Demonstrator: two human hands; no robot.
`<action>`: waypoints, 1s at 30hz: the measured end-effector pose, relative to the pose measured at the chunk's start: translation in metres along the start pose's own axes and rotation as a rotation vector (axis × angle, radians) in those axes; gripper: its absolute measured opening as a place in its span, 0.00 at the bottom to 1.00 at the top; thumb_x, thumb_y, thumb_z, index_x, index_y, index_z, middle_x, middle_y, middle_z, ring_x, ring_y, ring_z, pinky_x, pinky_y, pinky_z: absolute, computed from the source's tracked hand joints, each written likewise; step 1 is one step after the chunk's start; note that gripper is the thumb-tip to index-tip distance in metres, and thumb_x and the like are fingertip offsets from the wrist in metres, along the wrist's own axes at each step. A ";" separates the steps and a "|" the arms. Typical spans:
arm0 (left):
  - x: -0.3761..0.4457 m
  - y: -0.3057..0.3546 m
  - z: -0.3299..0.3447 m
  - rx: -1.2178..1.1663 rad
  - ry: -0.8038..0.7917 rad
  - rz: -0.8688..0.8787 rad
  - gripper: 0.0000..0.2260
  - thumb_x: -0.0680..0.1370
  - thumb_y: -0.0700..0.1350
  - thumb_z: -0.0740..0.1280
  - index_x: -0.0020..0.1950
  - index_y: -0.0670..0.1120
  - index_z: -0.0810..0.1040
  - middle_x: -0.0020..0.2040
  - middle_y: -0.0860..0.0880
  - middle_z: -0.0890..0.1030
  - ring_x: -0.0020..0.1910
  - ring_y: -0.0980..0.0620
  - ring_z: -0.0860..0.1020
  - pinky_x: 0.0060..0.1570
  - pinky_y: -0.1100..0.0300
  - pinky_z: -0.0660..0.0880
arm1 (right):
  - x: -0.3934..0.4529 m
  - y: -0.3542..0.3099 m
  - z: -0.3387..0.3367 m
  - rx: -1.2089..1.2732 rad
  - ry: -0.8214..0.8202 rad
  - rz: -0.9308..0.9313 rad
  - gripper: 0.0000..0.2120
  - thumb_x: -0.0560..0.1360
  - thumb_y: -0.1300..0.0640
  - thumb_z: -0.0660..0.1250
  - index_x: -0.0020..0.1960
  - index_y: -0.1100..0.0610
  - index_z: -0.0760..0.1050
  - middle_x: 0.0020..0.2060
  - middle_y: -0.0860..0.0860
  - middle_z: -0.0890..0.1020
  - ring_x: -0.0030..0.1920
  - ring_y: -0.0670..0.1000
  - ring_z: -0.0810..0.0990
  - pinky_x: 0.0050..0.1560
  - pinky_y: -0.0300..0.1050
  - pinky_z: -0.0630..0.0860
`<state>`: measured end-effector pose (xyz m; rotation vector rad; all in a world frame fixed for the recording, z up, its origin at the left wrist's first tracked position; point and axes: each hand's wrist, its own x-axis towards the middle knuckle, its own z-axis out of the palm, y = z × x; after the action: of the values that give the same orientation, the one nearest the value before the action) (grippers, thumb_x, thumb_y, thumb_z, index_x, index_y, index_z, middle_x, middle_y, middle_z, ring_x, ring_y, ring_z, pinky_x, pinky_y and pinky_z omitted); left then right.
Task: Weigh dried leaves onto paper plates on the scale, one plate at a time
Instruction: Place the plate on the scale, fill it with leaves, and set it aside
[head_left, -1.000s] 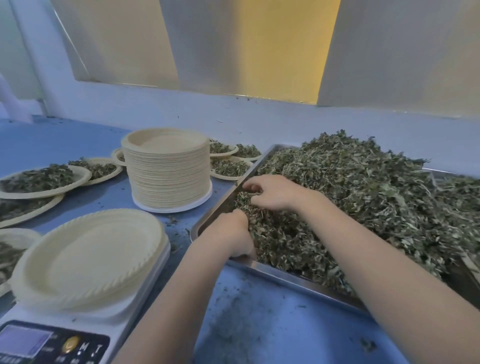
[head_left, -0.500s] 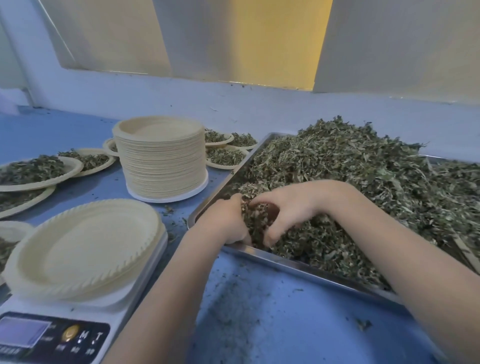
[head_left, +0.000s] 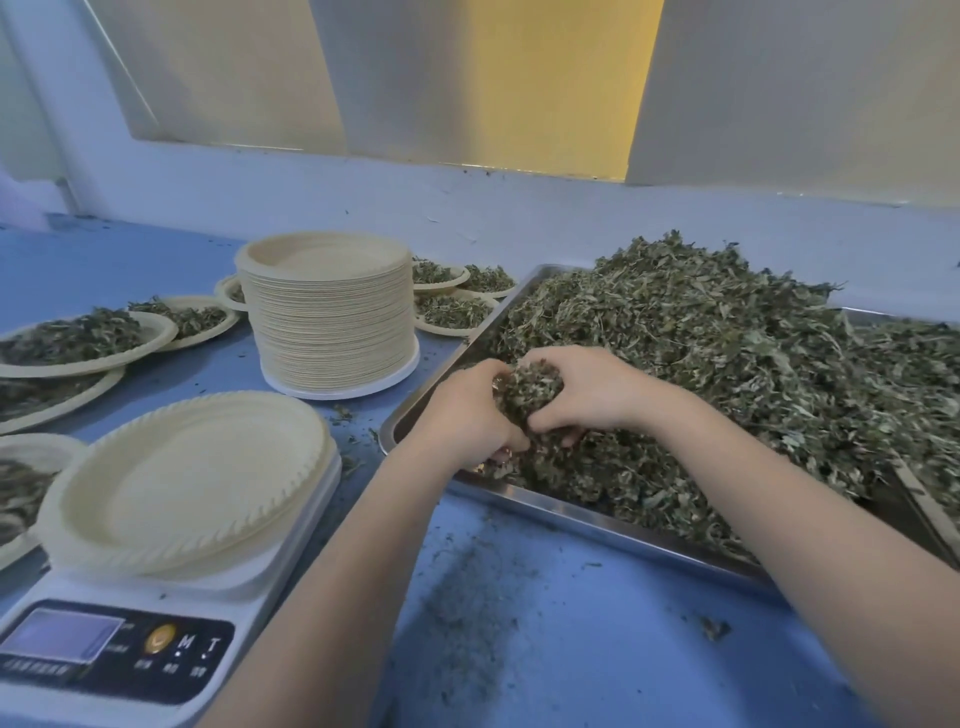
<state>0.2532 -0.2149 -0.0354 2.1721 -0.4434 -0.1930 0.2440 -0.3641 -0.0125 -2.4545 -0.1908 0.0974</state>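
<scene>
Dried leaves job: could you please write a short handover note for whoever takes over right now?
Left hand and right hand together cup a clump of dried leaves over the near left corner of the metal tray.
Empty paper plate sits on the scale.
Done: several filled plates at left and behind the plate stack.
Left: drop the clump onto the scale plate, adjust the weight, repeat.

Cream plate (head_left: 197, 478), green leaves (head_left: 701, 364), blue table (head_left: 571, 649).

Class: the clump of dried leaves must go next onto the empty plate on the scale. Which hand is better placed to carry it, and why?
Probably the left hand: it cups the clump with the right hand, but lies nearer the empty plate on the scale.
</scene>
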 end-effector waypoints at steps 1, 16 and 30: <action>-0.001 0.002 0.001 -0.068 -0.005 0.004 0.32 0.68 0.34 0.74 0.69 0.51 0.68 0.46 0.56 0.71 0.31 0.50 0.81 0.37 0.53 0.82 | -0.002 -0.001 -0.004 0.008 0.021 -0.001 0.21 0.67 0.64 0.73 0.55 0.49 0.73 0.47 0.51 0.80 0.29 0.42 0.81 0.28 0.37 0.78; -0.042 0.014 -0.068 -0.122 0.278 0.083 0.19 0.61 0.39 0.72 0.50 0.49 0.75 0.41 0.49 0.80 0.44 0.44 0.79 0.44 0.53 0.77 | 0.003 -0.106 -0.009 0.030 0.075 -0.211 0.12 0.68 0.64 0.71 0.44 0.50 0.75 0.41 0.50 0.80 0.33 0.46 0.82 0.30 0.39 0.79; -0.139 -0.092 -0.189 0.259 0.279 -0.185 0.27 0.68 0.48 0.75 0.65 0.62 0.72 0.68 0.60 0.69 0.58 0.59 0.69 0.51 0.61 0.64 | 0.040 -0.180 0.083 -0.354 -0.359 -0.301 0.46 0.59 0.33 0.73 0.72 0.35 0.58 0.67 0.44 0.69 0.59 0.44 0.71 0.59 0.44 0.68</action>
<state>0.2024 0.0295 0.0003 2.4490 -0.1116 0.0716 0.2532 -0.1679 0.0353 -2.7049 -0.7896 0.4023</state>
